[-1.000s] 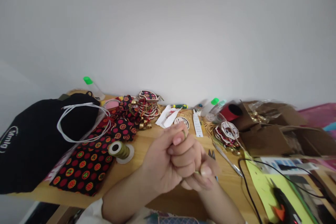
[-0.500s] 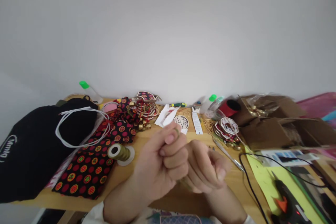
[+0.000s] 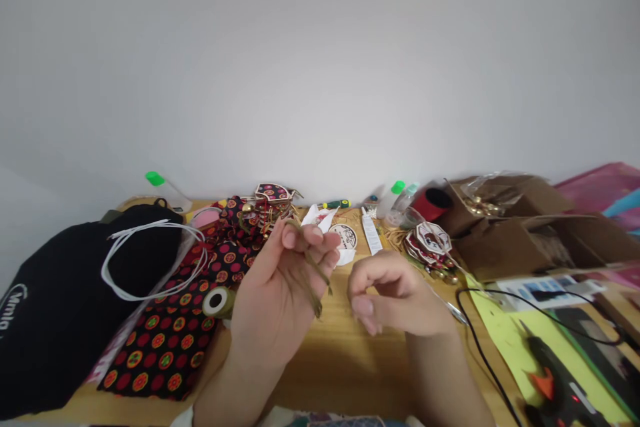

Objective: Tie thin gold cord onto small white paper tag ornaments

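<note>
My left hand [image 3: 280,287] is raised above the wooden table [image 3: 340,360], thumb and fingertips pinched on a short olive-green cord [image 3: 313,273] that hangs across the palm. A spool of the same olive cord [image 3: 219,302] lies on the table just left of that hand. My right hand [image 3: 395,293] hovers close beside it, fingers curled inward, with nothing visible in them. The two hands are a little apart.
A black bag with white cord [image 3: 75,287] and dotted red-and-black fabric [image 3: 170,340] lie at the left. Small bells and patterned ornaments [image 3: 265,207], glue bottles [image 3: 395,197], cardboard boxes [image 3: 525,240], scissors [image 3: 450,307] and a glue gun [image 3: 550,380] on a yellow-green mat crowd the back and right.
My hands were clasped together low over the table. They have separated; the left has lifted and turned palm-up with the cord, and the right has drawn away to the right.
</note>
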Tool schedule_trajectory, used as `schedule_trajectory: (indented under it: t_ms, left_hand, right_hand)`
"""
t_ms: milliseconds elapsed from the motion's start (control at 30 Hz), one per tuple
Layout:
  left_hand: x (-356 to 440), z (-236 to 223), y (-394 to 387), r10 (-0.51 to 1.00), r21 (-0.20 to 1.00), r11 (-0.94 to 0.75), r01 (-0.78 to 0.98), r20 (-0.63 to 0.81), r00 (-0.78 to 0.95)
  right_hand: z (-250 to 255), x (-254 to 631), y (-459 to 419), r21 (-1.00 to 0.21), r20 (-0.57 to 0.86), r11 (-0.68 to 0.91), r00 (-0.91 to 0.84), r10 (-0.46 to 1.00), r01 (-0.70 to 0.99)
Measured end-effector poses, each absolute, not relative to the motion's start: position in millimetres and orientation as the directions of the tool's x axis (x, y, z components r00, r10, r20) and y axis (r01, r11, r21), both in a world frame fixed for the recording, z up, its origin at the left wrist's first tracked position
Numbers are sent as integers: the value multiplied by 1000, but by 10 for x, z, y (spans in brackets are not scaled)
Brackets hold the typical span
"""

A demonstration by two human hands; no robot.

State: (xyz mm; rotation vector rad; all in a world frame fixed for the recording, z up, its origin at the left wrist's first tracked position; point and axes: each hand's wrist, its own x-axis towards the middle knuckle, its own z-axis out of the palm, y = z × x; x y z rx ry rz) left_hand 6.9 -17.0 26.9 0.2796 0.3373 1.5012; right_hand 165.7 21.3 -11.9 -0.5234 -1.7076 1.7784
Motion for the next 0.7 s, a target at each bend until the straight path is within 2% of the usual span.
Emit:
schedule_trajectory:
  t_ms: [67, 167, 433, 600, 700]
  left_hand:
    - [72, 261, -161, 998, 380, 67, -923, -41, 55]
    - [81, 262, -153, 995, 369, 99, -924, -39, 91]
    - [103, 271, -130, 993, 418, 93, -904, -105, 54]
    - [100, 261, -125, 994, 469, 80, -880, -99, 38]
    - [84, 227, -99, 998, 604, -18, -797, -32, -46]
  right_hand:
    - [-48, 1607, 199, -991, 136, 111, -679, 722, -81]
    - [-20, 1554, 192, -980, 161, 196, -680, 715, -26]
    - [-44, 1554, 176, -970, 186, 243, -683, 706, -13]
    - [-36, 1612, 189, -984, 178, 139, -615, 768, -111]
    - [-61, 1665, 211, -959, 220, 87, -514, 829, -269]
